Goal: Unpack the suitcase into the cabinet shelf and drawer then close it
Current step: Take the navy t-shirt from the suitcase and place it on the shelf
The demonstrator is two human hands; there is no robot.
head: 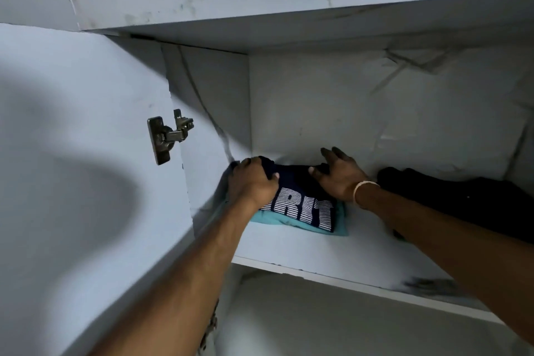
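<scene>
1. Pale cabinet shelf (289, 248) nearest me; open door (86, 182) with hinge (169, 136) to my left.
2. I hold my left hand (252, 182) curled, gripping the navy shirt (303, 205) at its left edge, on a teal garment (277, 218).
3. I keep my right hand (339, 176) spread, fingers pressing flat; press evenly and square the stack toward the back wall (375, 110).
4. Striped lettering reads "IRIT"; the start is covered.
5. Dark clothing (462, 196) lies alongside, right.

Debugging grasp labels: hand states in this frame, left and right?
Left hand: fingers curled, gripping the far left edge of the folded navy shirt.
Right hand: open, fingers straight, pressing flat on the same shirt.
</scene>
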